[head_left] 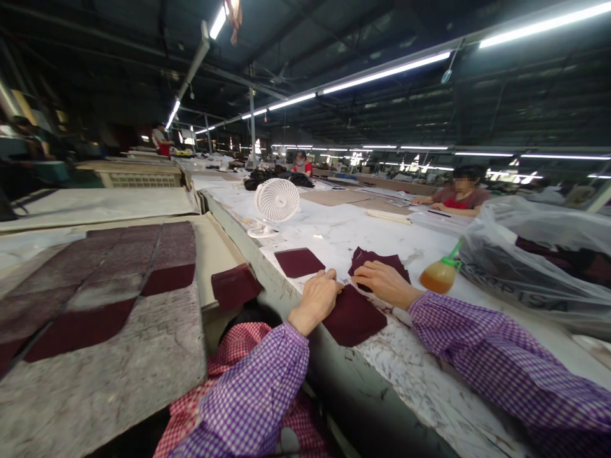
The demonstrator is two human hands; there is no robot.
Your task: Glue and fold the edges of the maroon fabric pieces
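Note:
My left hand (316,300) is closed, its curled fingers and thumb pinching the upper left edge of a dark maroon fabric piece (356,321) that lies near the table's edge. My right hand (387,281) reaches in from the right with fingers stretched out flat, resting at the near side of a loose pile of maroon fabric pieces (392,261). Its fingertips come close to the far edge of the piece by my left hand. Beyond my left hand, another maroon piece (298,262) lies flat on the white tabletop (334,222).
Left, a grey board (143,356) carries rows of maroon pieces; one piece (235,286) hangs over an edge. A white fan (277,202) stands ahead. Right are a bottle of amber liquid (436,278) and a clear plastic bag (539,254). A co-worker (461,194) sits across the table.

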